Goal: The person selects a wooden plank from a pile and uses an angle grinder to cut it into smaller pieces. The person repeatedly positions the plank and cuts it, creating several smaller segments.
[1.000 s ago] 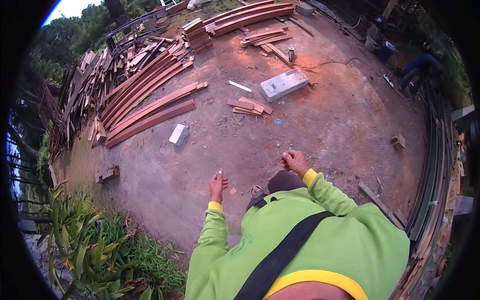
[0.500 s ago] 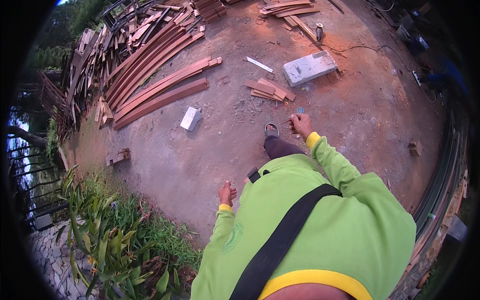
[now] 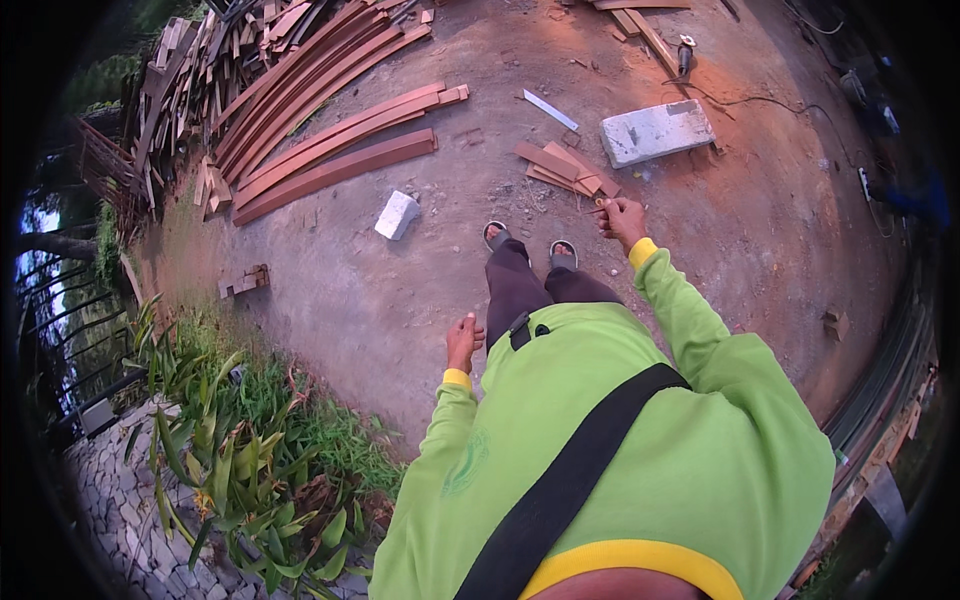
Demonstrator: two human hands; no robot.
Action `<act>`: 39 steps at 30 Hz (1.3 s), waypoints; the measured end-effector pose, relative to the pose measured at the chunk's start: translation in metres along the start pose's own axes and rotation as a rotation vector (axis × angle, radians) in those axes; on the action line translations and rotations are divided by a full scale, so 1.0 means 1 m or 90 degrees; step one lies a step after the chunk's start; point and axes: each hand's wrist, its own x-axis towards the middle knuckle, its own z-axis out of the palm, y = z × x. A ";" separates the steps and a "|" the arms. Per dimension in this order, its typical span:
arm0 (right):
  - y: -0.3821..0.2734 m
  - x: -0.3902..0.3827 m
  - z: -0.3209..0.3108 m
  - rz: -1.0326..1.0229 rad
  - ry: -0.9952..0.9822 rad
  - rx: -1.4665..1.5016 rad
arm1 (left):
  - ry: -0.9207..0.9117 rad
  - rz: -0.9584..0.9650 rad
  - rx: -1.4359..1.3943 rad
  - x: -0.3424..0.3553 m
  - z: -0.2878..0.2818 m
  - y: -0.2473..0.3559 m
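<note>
My right hand is held out in front at waist height, its fingers pinched around something thin and small that I cannot make out. Beyond its fingertips, several short reddish wood boards lie overlapping on the ground. My left hand hangs beside my left thigh with fingers loosely curled in and the thumb upward; nothing shows in it. Both my sandalled feet are on the dirt, the left sandal a little ahead of the right sandal.
A large pale block lies past the boards, and a smaller white block sits to the left. Long planks and a lumber heap fill the far left. A corded power tool stands far right. Plants border the near left.
My left foot has come into view ahead of the right one. My left hand has swung forward. The ground has shifted in view, and a small blue disc near my right hand no longer shows.
</note>
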 end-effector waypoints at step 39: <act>-0.108 0.234 0.090 0.151 0.129 0.086 | 0.011 -0.075 -0.006 0.114 -0.078 0.164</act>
